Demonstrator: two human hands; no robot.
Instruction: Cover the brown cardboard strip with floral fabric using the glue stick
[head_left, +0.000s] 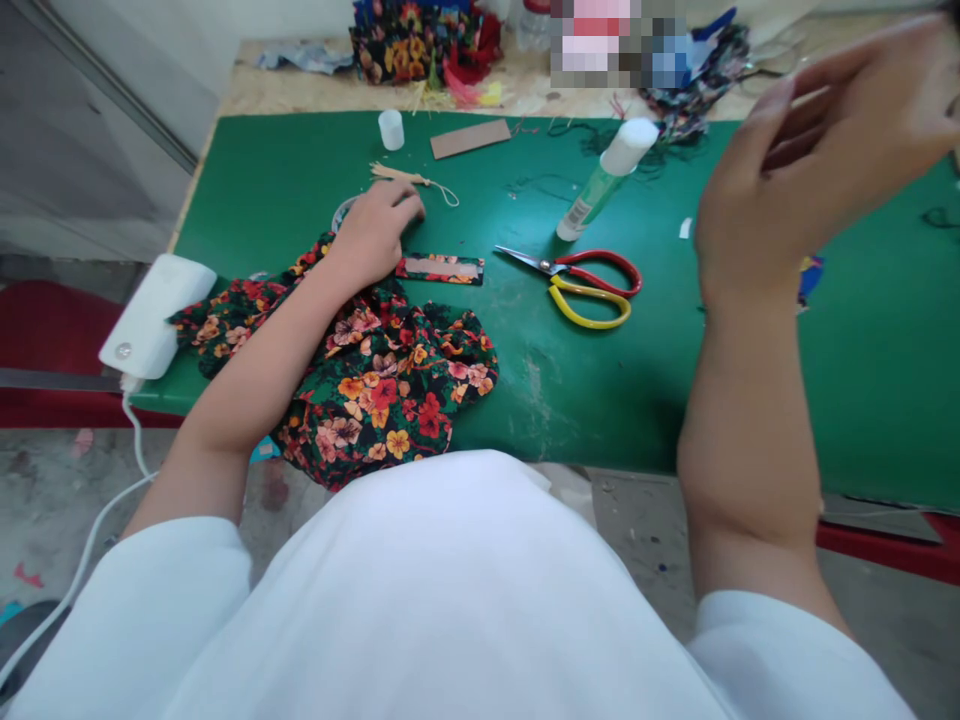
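Note:
My left hand (379,225) lies palm down over the left of the green table, fingers loosely spread, at the edge of bunched floral fabric (390,390). Partly hidden beneath it is a round, pale-rimmed object (341,212). Beside the fingers lies a floral strip with a tan piece on it (442,268). My right hand (832,150) is raised at the upper right, fingers apart and slightly bent, with nothing visible in it. Between the hands are scissors (592,270) with one red and one yellow handle, and a glue stick (600,185) standing on end.
A white cap (391,130), a tan cardboard strip (471,139) and a cream tassel (409,178) lie beyond my left hand. A white corded device (157,315) sits at the left edge. Fabric scraps (405,45) and loose threads (551,185) lie farther back.

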